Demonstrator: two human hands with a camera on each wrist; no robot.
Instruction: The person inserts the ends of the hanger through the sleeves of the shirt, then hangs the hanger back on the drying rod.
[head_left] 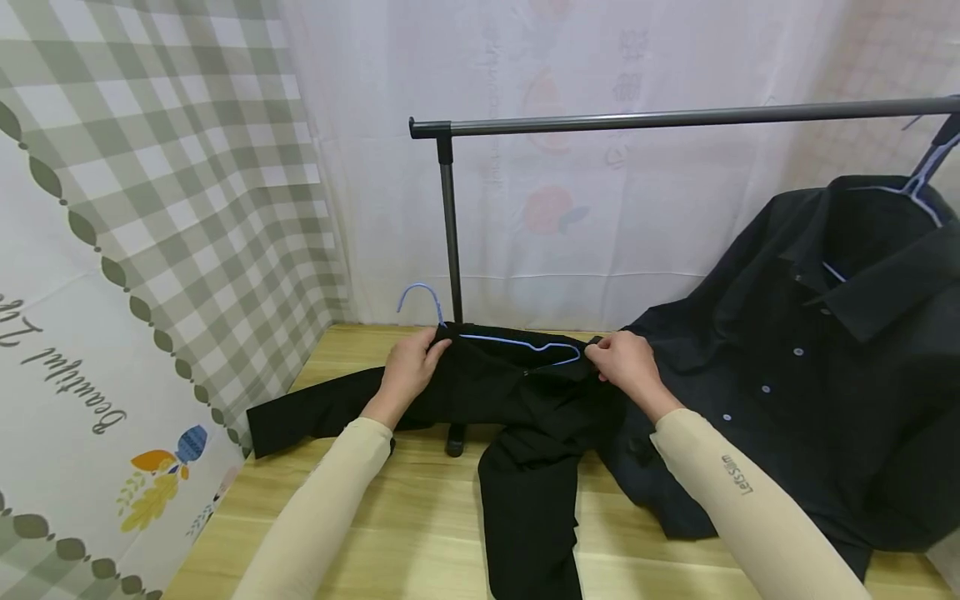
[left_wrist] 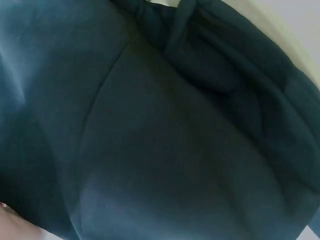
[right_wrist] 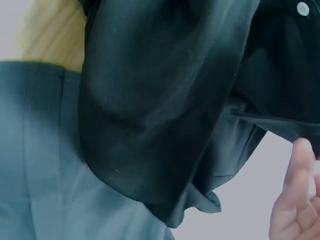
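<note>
A black garment (head_left: pixel 480 387) lies partly raised above the wooden table, one long tube-like part stretched left and another hanging toward me. Whether these are sleeves or legs I cannot tell. Inside its opening is a blue hanger (head_left: pixel 495 339), its hook sticking out at the upper left; part of the hanger is hidden by cloth. My left hand (head_left: pixel 408 367) grips the garment's edge just below the hook. At the opening's other end, my right hand (head_left: pixel 628 360) pinches the edge near the hanger's tip. Black cloth (left_wrist: pixel 150 135) fills most of the left wrist view.
A dark buttoned shirt (head_left: pixel 772 358) on another hanger (head_left: pixel 918 179) hangs at the right, close to my right forearm. A metal rack bar (head_left: pixel 645 121) crosses behind, with its upright (head_left: pixel 450 225) beyond the garment. The wooden table (head_left: pixel 420 517) lies below.
</note>
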